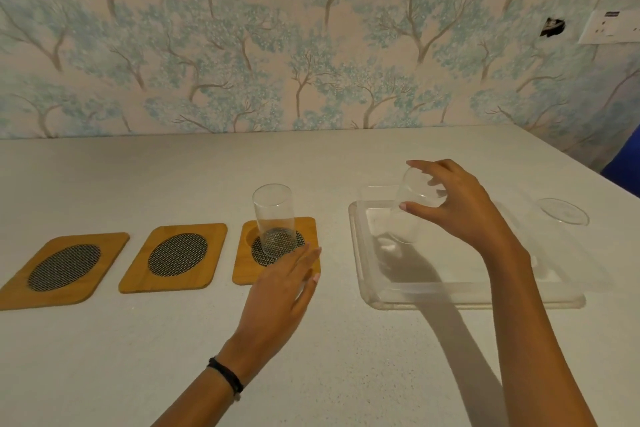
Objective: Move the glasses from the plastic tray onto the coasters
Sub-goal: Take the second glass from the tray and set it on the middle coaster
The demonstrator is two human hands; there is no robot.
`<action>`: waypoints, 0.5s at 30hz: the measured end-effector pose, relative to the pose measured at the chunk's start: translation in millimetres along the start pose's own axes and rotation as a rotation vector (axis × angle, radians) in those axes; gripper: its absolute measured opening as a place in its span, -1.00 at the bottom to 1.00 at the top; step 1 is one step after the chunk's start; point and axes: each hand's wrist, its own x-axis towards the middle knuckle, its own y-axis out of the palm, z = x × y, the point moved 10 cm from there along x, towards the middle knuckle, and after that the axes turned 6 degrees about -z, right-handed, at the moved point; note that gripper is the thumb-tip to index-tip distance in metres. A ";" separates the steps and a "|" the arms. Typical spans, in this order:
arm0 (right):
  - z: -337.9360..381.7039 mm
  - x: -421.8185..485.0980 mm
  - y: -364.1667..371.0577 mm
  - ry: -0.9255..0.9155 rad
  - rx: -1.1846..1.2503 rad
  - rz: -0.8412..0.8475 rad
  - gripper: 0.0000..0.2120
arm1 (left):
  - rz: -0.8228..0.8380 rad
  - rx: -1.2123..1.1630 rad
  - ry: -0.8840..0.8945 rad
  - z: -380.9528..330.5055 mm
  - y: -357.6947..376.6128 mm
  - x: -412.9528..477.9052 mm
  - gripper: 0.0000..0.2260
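Observation:
Three wooden coasters with round mesh centres lie in a row on the white table: left coaster (64, 269), middle coaster (175, 256) and right coaster (247, 270). A clear glass (273, 218) stands upright on the right coaster. My left hand (284, 288) rests flat on that coaster's near right corner, fingers apart, holding nothing. My right hand (457, 204) grips a second clear glass (410, 208) by its upper part, tilted, just above the clear plastic tray (450, 295). Another glass (564, 211) shows faintly at the tray's far right.
A wall with tree-patterned wallpaper (311, 45) rises behind the table. A white socket plate (613, 28) sits on the wall at the right. Something blue (623, 163) stands past the table's right edge.

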 end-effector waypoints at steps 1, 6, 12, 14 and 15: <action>7.3 0.1 2.5 -0.015 0.012 0.005 -0.39 | -0.017 0.011 -0.011 7.6 -8.5 -2.6 -0.60; 38.2 -0.1 14.1 -0.068 0.076 0.051 -0.38 | -0.083 0.096 -0.056 45.1 -52.9 -20.4 -0.56; 80.8 -3.5 35.8 -0.118 0.141 0.140 -0.34 | -0.116 0.197 -0.176 107.2 -100.1 -41.6 -0.54; 94.8 -4.4 46.9 -0.133 0.149 0.169 -0.34 | -0.125 0.193 -0.229 127.1 -116.0 -46.6 -0.52; 100.3 -4.9 52.0 -0.138 0.151 0.183 -0.36 | -0.130 0.187 -0.242 134.2 -122.7 -48.1 -0.50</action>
